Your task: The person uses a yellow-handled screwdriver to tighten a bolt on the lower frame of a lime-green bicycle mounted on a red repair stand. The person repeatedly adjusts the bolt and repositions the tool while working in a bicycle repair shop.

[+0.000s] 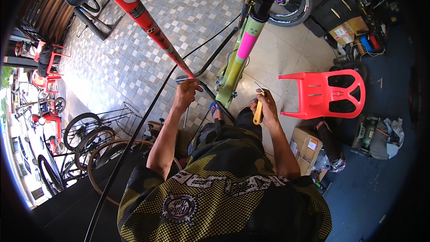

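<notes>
Our right hand (268, 105) was closed around a yellow-handled tool (258, 113), its thin metal shank pointing up and to the left, clear of any fastener that we could make out; our left hand (185, 95) was raised with fingers curled at the lower end of a red tube (154, 31), though we could not tell whether they gripped it, merely touched it, or pinched something small; the step in hand, as we judged it, was work on the bicycle parts before us, with the tool ready but not yet applied; the next move seemed to call for a steadying left hand and the shank lined up squarely with whatever it was to fit.

The green bicycle frame (233, 74) lay between our hands and just beyond them, to the left of the tool and apart from it, with a pink band (246, 45) farther up its length; the red tube slanted away from our left hand toward the upper left; farther out, a red plastic chair (307, 103) lay to the right of our right hand, with a cardboard box (309, 154) nearer our body.
</notes>
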A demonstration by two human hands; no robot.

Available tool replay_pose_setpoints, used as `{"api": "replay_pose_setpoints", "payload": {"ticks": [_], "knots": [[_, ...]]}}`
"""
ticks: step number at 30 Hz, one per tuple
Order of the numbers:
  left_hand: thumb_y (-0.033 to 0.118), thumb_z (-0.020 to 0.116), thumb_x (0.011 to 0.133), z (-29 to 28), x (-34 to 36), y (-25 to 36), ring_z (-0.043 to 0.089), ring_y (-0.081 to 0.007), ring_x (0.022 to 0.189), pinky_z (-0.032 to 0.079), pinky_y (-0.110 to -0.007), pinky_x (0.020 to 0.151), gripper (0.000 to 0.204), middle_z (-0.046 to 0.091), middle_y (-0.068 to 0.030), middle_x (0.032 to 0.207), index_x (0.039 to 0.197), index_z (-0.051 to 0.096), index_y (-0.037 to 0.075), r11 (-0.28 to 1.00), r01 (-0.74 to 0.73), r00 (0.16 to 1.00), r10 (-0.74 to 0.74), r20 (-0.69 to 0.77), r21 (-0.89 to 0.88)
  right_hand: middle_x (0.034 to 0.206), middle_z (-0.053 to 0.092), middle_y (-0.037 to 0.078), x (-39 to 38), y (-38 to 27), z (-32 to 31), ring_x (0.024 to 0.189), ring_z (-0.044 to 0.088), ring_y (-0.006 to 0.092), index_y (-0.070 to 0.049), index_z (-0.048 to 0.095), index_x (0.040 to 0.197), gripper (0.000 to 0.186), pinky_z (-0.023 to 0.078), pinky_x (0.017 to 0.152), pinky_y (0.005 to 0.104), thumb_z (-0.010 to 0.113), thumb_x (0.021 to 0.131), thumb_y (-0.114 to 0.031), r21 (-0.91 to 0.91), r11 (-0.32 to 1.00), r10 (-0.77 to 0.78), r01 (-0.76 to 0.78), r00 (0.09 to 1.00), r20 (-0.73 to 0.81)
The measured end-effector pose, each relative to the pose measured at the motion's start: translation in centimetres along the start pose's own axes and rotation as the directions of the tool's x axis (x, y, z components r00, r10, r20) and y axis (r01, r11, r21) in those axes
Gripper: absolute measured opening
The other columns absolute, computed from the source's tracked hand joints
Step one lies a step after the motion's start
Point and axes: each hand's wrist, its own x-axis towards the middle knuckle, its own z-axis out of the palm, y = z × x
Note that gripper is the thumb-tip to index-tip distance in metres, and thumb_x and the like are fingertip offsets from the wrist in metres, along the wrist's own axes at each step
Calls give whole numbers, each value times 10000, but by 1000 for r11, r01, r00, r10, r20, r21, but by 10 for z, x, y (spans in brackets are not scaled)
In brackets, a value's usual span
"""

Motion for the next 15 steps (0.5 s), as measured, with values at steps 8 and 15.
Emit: {"api": "replay_pose_setpoints", "payload": {"ticks": [8, 15], "knots": [[263, 576, 1036, 5, 32, -41, 427, -62, 551, 345, -225, 471, 296, 661, -50, 846, 1109, 707, 7, 991, 134, 991, -134, -11, 6, 758, 558, 40, 8, 32, -11, 530, 555, 138, -113, 585, 1271, 273, 517, 513, 293, 561, 1050, -270, -177, 982, 74, -60, 995, 70], [278, 571, 1049, 15, 44, -47, 434, -58, 549, 336, -220, 464, 279, 584, -11, 785, 1091, 716, 43, 985, 173, 985, -173, 15, -13, 835, 593, 9, 24, 56, -29, 671, 581, 99, -126, 616, 1324, 326, 504, 573, 271, 624, 1044, -292, -425, 904, 93, 46, 949, 300]]}}
